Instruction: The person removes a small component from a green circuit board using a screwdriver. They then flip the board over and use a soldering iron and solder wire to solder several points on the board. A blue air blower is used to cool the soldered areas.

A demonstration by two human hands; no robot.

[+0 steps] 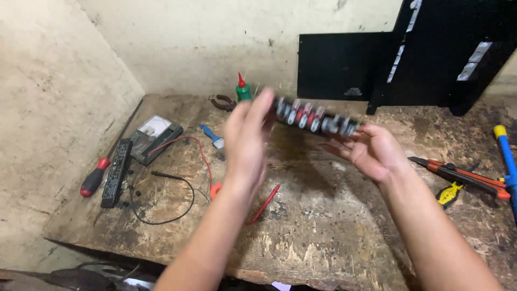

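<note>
Right grip: a long dark strip (315,117) set with a row of red and silver parts is held at its right end by the fingers of the right hand (371,152).
Left grip: the left hand (246,141) is held flat and blurred beside the strip's left end; fingers spread, nothing grasped; contact with the strip cannot be told.
Strip position: raised above the table (323,237), tilted slightly, its left end higher, clear of the surface.
Progress, as judged: the strip is in hand and off the table; no tool is applied to it; a second black strip (116,173) lies untouched at the left.
Near left: meter (156,137) with red and black leads, red-handled screwdriver (94,177), red probe (265,203).
Near right: orange utility knife (458,177), yellow-handled tool (448,195).
Behind: green bottle (243,89), black panels (344,66) leaned on the wall.
</note>
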